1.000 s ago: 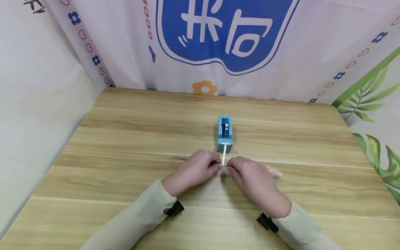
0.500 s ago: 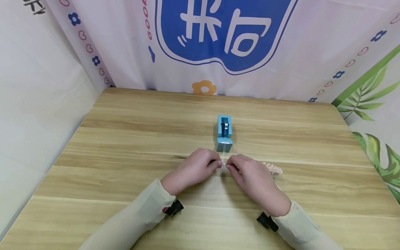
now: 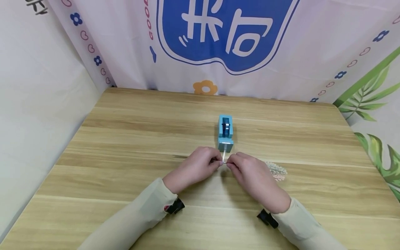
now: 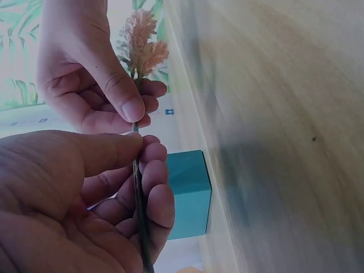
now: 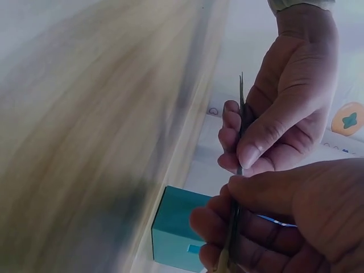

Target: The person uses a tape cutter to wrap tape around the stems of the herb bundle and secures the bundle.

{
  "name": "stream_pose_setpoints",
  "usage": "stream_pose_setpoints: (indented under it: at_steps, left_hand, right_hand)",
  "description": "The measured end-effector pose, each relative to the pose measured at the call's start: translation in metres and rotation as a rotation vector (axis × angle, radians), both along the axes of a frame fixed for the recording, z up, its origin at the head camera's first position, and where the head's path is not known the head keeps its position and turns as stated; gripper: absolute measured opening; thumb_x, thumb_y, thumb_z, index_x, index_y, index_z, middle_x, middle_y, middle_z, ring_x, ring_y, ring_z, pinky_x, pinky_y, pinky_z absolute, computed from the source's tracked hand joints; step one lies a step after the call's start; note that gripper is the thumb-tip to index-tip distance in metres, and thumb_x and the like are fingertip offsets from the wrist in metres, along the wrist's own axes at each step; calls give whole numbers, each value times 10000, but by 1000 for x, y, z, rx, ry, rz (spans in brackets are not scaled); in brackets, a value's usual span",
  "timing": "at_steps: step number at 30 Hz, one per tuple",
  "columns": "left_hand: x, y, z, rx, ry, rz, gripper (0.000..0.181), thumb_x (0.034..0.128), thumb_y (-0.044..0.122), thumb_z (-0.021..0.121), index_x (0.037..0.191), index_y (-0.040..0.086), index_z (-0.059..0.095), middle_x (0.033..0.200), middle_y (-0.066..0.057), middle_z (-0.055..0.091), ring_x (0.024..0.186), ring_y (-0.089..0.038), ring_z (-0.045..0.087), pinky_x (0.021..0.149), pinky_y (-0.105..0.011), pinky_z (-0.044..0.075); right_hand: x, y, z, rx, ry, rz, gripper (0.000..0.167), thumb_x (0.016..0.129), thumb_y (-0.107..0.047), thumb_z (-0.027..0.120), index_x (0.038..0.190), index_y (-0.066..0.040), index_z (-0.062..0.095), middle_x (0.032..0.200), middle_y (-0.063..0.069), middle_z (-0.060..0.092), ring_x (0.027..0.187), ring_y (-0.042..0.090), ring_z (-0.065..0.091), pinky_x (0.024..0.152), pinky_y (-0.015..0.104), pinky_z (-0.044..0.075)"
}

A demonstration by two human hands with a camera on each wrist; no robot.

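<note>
My left hand [image 3: 198, 166] pinches the thin dark stems [image 4: 142, 224] of a small bunch of flowers between thumb and fingers. Close beside it, my right hand [image 3: 254, 180] pinches the same stems nearer the blossoms. Pink and pale blossoms [image 3: 277, 170] stick out past the right hand; the left wrist view shows them fluffy. A strip of clear tape [image 3: 224, 154] runs from the blue tape dispenser [image 3: 225, 140] to the stems in the narrow gap between both hands. The fingertips hide much of the stems. Whether the tape goes round them cannot be made out.
The dispenser stands on the wooden table [image 3: 125, 139] just beyond the hands, with a tape roll [image 3: 226, 127] in it. A printed curtain [image 3: 131, 52] hangs along the table's back edge. Black wrist cameras [image 3: 175, 206] sit at the sleeves.
The bunch has turned about its stems: the pale blossom now shows above the pink one. Both hands have shifted slightly towards the dispenser, and the tape strip looks a little shorter.
</note>
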State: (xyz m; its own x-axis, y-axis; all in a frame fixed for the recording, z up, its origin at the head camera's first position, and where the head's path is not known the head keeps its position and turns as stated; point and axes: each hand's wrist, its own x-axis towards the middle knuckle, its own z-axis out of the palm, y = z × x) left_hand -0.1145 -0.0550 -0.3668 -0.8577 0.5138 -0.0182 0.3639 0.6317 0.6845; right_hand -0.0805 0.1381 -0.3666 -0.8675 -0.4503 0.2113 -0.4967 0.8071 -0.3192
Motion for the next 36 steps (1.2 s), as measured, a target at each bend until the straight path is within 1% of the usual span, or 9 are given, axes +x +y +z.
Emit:
stream_pose_setpoints:
  at_steps: [6,9,13,16,20,23,27,30,36]
  left_hand:
    - [-1,-2,-1,-29,-29,-26,161,1039,113,646,984,37,777,836,-31,680,729,-131,533,669,-236,439]
    - [-3,-2,-2,-32,-37,-25,155,1036,113,653,970,46,777,837,-28,684,726,-130,531,665,-233,437]
    - [-4,-1,-3,-19,-21,-10,117,1009,104,691,1000,47,794,883,-37,731,735,-123,548,671,-231,454]
    - [-5,0,-4,-10,-10,-5,98,992,92,711,997,47,798,884,-44,740,734,-121,552,671,-226,458]
    - [-5,1,-5,-7,2,-1,85,982,74,717,979,47,798,890,-46,744,746,-119,556,683,-230,469]
    - [-5,1,-6,-10,12,1,81,982,71,718,972,54,797,911,-43,754,766,-114,574,707,-236,494]
    - [-6,2,-7,-23,-8,0,116,1010,114,693,1020,56,793,940,-44,760,776,-115,588,718,-243,509]
    - [-6,1,-8,-35,-33,-1,162,1038,138,658,1049,47,791,928,-47,743,763,-129,569,704,-247,486]
    - [-7,-1,-9,-30,-27,5,146,1029,101,661,1015,49,797,906,-38,735,761,-137,561,707,-250,479]
  right_hand:
    - [-2,0,-3,9,0,-7,65,988,-115,722,930,-142,713,864,-42,685,687,29,534,598,228,473]
    - [-2,0,-4,7,-2,-12,71,988,-115,723,929,-143,696,866,-39,672,679,31,516,580,215,455]
    - [-3,-1,-6,0,-12,-18,70,984,-127,729,936,-135,679,832,-40,638,658,42,489,558,212,424]
    - [-4,-1,-7,9,-4,-13,39,990,-130,717,955,-118,706,822,-38,657,663,51,521,585,243,461]
    - [-4,-1,-9,34,34,-1,65,1002,-121,699,977,-104,757,838,-38,710,698,67,600,687,328,546]
    - [-5,-1,-9,25,47,-1,74,1001,-110,699,966,-109,764,839,-43,722,704,69,621,705,347,557]
    - [-5,1,-9,-4,36,-11,68,994,-102,708,952,-116,759,866,-34,736,727,72,652,684,320,559]
    - [-6,1,-10,-4,27,-37,53,987,-106,720,951,-125,753,882,-23,737,730,76,652,666,309,556]
    - [-6,-2,-9,7,-13,-64,54,993,-129,716,944,-142,696,803,-39,655,640,51,516,562,245,452]
